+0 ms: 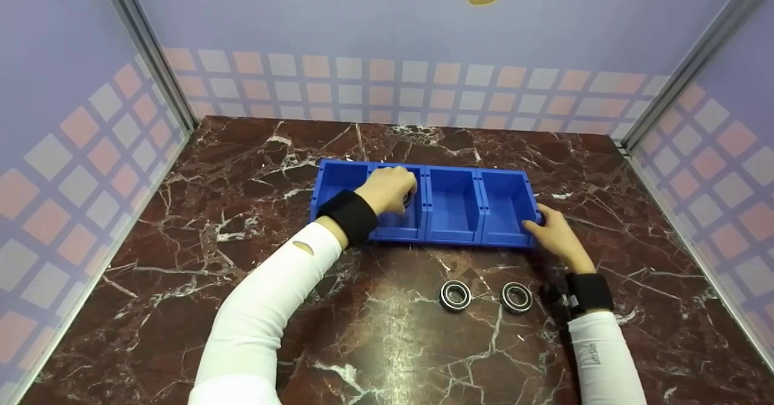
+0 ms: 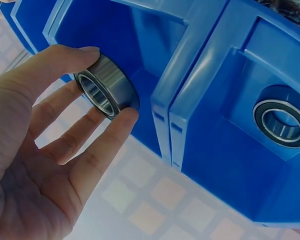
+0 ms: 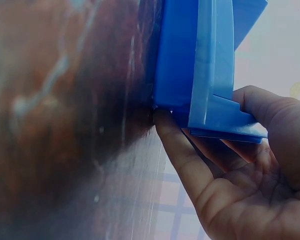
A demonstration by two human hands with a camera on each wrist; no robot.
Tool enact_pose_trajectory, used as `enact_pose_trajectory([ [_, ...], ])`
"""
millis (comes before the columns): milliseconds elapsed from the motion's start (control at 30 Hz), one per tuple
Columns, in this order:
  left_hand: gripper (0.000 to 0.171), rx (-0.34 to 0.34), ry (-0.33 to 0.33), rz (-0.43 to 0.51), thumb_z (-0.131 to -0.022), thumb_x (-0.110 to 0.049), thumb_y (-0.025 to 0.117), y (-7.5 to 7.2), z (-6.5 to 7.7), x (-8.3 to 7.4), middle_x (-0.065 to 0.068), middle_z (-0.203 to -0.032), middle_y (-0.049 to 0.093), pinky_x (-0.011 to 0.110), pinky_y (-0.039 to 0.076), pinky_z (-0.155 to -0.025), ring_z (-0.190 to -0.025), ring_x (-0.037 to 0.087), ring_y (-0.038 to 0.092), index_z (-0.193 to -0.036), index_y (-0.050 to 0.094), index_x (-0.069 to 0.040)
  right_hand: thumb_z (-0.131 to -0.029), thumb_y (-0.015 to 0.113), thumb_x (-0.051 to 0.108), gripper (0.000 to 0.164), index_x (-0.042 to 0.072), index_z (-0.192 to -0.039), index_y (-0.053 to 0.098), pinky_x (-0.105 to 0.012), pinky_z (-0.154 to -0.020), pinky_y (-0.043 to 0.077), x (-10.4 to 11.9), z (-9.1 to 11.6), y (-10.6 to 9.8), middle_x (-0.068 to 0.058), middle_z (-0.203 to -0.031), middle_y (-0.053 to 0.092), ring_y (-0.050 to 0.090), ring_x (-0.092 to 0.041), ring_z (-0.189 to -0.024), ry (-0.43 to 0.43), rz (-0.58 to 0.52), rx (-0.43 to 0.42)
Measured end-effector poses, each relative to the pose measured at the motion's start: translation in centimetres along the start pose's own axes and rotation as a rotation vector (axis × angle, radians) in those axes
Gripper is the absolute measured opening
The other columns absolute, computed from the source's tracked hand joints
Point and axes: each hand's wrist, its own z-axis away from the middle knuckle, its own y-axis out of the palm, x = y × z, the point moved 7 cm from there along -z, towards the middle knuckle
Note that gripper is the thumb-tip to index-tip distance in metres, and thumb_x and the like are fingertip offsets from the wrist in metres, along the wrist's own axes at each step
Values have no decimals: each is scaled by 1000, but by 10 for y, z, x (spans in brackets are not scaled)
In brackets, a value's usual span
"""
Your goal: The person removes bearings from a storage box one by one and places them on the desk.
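Reaches forward and inward with the left arm (image 1: 266,314), bent at the elbow, with the left hand (image 1: 388,188) above the second compartment from the left in the blue tray (image 1: 455,237). Pinches a bearing (image 2: 116,85) there between thumb and fingertips, with the palm turned toward the bearing. In the left wrist view, presents one open face of this bearing to the lower left, tipped on edge, with the bore axis rising slightly to the upper right. Cannot tell from these views about contact with the compartment floor.

Extends the right arm (image 1: 608,356) forward and slightly inward from the lower right. Grips the tray's right end with the right hand (image 1: 555,230), thumb on one side of the wall and fingers on the other, fingertips low near the table (image 1: 242,344).

Shows the tray with its long axis running left to right, four compartments opening upward. Includes a second bearing (image 2: 281,122) in the leftmost compartment, and nearer the body, two loose bearings (image 1: 455,296) lying flat side by side, well apart from the tray, bores facing up.
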Motion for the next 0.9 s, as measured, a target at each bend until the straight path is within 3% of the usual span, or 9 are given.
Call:
enact_pose_trajectory([
  [467, 39, -24, 22, -28, -83, -11, 82, -8, 8, -2, 15, -122, 71, 49, 55, -94, -116, 33, 65, -121, 75, -5, -95, 58, -6, 40, -21, -133, 53, -14, -78, 46, 0, -1, 0, -33, -115, 65, 59, -4, -87, 9, -6, 0],
  [900, 40, 0, 49, -32, -85, -11, 82, -17, 19, -13, 14, -124, 70, 48, 55, -94, -117, 31, 64, -123, 75, -6, -96, 57, -5, 43, -22, -135, 50, -14, -78, 47, -2, -1, 1, -37, -120, 63, 60, -7, -89, 35, -15, 14],
])
